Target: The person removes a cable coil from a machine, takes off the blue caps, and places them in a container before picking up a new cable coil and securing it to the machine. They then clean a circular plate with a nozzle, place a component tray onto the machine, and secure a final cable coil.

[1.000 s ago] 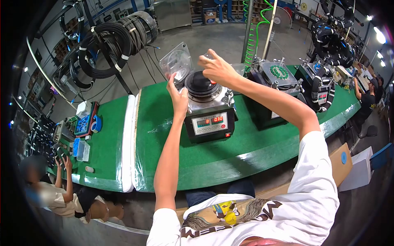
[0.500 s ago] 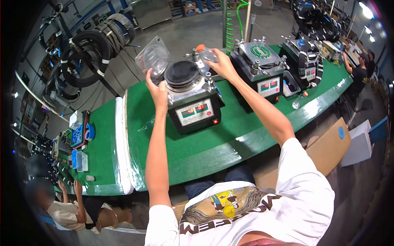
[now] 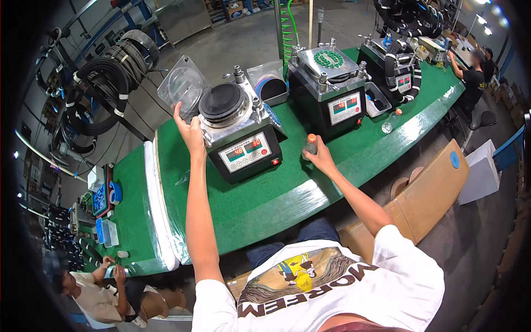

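Note:
My left hand (image 3: 191, 135) is at the left edge of the nearest machine (image 3: 243, 157). Its thumb and fingers close around the lower edge of a clear plastic cover (image 3: 181, 86), which tilts up behind the machine's round black plate (image 3: 222, 101). Part of that grip is hidden. The machine's red digits show 48 and 30. In my right hand (image 3: 322, 157) is a small clear bottle (image 3: 311, 148) with an orange cap, held upright over the green table, right of the machine.
A second machine (image 3: 332, 94) carries a ring of green pieces on top. Another bottle with an orange cap (image 3: 390, 123) stands on the green table (image 3: 249, 205). A third machine (image 3: 395, 72) lies beyond. Black hose coils (image 3: 97, 83) hang at the left. Co-workers sit at both ends.
My right hand has brought the bottle from behind the machine down toward the table's front. My left hand stays by the cover. The right-hand digits now read 30.

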Available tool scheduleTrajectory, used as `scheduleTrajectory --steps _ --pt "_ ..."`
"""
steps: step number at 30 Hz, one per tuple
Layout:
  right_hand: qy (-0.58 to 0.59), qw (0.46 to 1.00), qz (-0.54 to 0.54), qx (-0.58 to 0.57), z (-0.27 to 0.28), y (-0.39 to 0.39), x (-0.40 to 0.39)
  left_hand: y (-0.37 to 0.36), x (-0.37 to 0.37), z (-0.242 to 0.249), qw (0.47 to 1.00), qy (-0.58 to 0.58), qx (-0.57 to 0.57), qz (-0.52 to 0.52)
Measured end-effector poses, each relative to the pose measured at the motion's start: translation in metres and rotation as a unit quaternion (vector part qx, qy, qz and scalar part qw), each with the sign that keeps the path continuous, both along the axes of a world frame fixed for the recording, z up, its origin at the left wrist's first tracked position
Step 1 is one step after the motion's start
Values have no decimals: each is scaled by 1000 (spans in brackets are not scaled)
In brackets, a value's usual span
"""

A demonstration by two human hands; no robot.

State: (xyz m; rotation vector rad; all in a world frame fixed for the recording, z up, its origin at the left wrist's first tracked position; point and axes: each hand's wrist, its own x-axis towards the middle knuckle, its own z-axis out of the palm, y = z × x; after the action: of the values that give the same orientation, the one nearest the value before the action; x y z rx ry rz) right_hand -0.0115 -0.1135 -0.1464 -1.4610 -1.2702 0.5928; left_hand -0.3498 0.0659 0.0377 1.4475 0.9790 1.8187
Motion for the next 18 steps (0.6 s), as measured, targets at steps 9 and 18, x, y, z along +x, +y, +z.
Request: scheduleTrajectory --steps 9,18 --pt "-19 999 0 -31 32 -51 -5 11 -7 -16 996 -90 -9 17" --pt "80 975 130 159 165 63 -28 60 -50 0 960 234 -44 150"
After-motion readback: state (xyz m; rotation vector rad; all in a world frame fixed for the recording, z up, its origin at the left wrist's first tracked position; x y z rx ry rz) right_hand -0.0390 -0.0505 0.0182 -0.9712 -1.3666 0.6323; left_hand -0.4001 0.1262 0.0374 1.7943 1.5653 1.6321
